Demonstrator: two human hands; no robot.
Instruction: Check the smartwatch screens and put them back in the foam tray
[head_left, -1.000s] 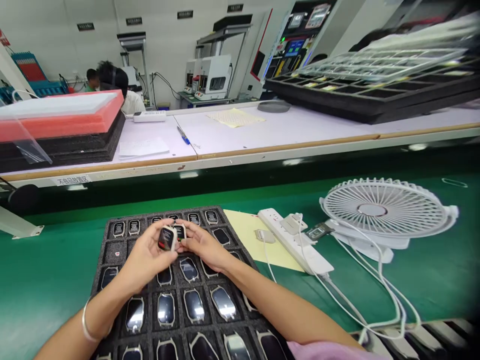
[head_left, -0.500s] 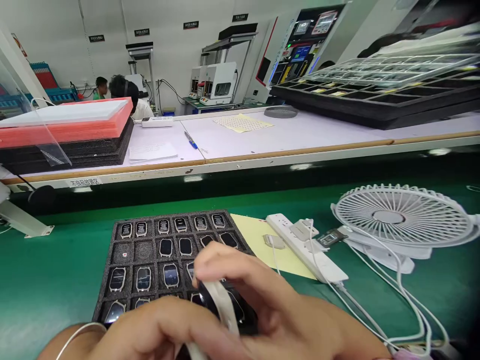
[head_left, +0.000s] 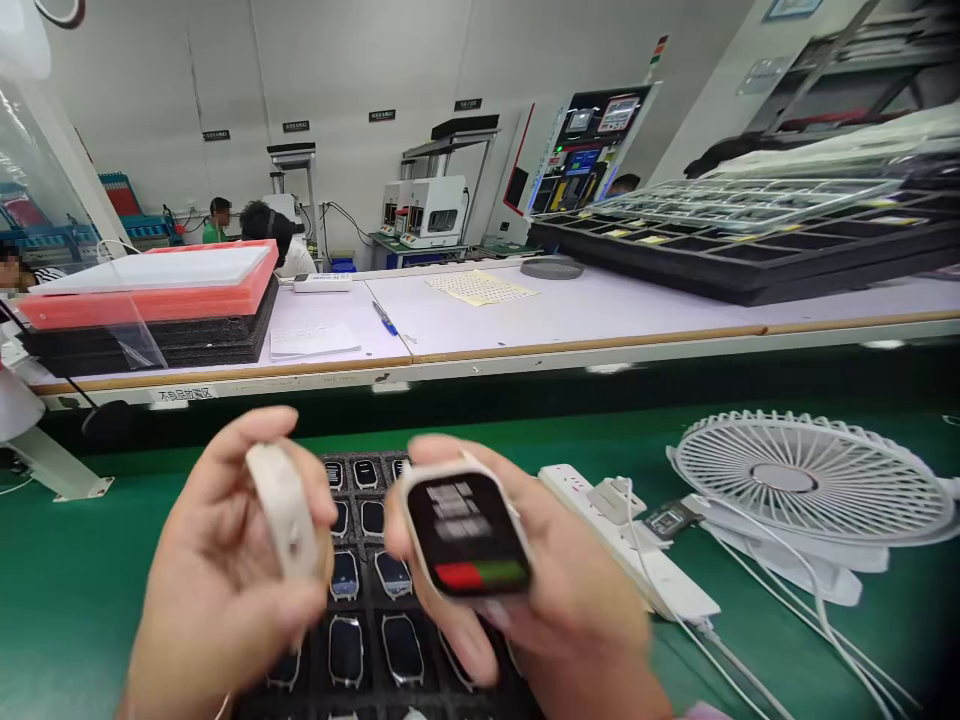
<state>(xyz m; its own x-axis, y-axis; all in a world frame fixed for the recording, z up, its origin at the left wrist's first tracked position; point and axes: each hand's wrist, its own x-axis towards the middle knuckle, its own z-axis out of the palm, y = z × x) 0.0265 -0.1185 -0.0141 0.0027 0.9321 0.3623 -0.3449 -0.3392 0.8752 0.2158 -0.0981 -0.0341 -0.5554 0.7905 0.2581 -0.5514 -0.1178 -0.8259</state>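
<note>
My left hand pinches a smartwatch body by its edges, so its pale side with a button shows and its screen does not. In my right hand is a second smartwatch, its lit screen facing me with blurred white text above a red and a green patch. No strap is visible on either. Below both hands, a black foam tray holds several more watch bodies in its compartments. My hands and wrists hide part of it.
Right of the tray lie a white power strip with cables and a small dark device. A white fan stands further right. The raised shelf carries foam sheets, a pen and stacked black trays. People sit beyond.
My hands have separated: the left has moved up and left, the right has turned its watch screen toward me. Each now shows its own watch. The view has tilted upward slightly.
</note>
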